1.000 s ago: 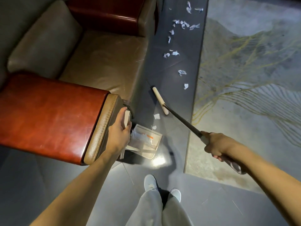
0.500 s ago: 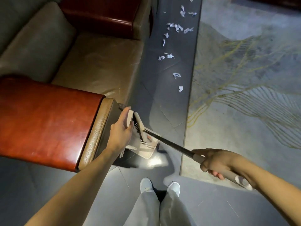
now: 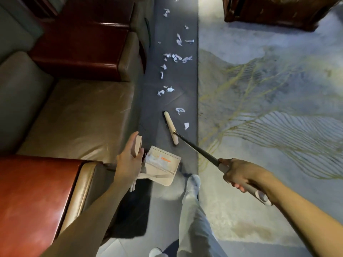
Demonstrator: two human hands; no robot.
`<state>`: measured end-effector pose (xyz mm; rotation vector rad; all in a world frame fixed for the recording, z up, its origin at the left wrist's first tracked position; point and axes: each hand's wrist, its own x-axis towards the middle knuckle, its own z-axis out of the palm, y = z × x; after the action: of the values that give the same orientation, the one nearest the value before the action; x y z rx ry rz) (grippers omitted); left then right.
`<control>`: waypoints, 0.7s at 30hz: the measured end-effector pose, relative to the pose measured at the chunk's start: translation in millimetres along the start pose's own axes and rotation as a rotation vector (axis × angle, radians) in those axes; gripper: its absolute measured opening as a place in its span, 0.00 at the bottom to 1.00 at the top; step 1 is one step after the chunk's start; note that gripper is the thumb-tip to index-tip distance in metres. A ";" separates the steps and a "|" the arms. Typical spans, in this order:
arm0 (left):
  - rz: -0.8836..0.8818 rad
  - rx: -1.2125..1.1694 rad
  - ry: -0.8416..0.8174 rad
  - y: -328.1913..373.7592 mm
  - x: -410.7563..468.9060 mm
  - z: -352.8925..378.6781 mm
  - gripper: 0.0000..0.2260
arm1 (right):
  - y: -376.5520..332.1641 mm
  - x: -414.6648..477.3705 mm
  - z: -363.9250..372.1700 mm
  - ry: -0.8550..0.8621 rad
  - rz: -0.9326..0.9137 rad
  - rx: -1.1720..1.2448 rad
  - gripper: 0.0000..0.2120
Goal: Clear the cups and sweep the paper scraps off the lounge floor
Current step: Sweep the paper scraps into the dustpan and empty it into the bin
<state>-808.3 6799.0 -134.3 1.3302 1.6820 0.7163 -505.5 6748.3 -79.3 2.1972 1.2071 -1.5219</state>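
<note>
Fingers [image 3: 235, 185] of the right hand [image 3: 239, 175] are wrapped on the long black broom pole [image 3: 196, 147], left hand [image 3: 128, 160] pinching the beige plastic dustpan [image 3: 163, 169] by its handle, torn white paper scraps [image 3: 174, 58] trailing toward 12 o'clock, so a hard flick could scatter them onto the pale rug [image 3: 269, 89] at 3.
</note>
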 end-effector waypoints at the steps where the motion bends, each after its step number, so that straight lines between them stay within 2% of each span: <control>1: 0.015 0.017 0.012 8.4 17.1 10.9 0.24 | -2.2 16.4 -18.6 0.013 -0.011 0.018 0.23; 5: 0.075 0.086 0.057 45.7 84.3 57.9 0.23 | -19.2 82.2 -94.6 0.093 -0.066 0.023 0.23; 8: 0.061 0.089 0.075 74.7 129.5 89.7 0.23 | -41.5 125.8 -146.8 0.124 -0.082 -0.036 0.26; 12: 0.068 0.084 0.067 108.2 184.0 117.0 0.22 | -76.1 183.9 -205.2 0.171 -0.079 -0.162 0.25; 18: 0.058 0.135 -0.030 137.2 246.6 138.4 0.23 | -104.7 238.0 -242.6 0.179 -0.047 -0.394 0.25; 21: 0.099 0.148 -0.030 147.7 270.5 145.9 0.22 | -107.2 240.8 -241.9 0.052 -0.005 -0.406 0.27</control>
<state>-629.2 7088.7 -151.9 1.5291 1.6808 0.6346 -385.2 7078.0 -148.6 1.9724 1.3933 -1.1049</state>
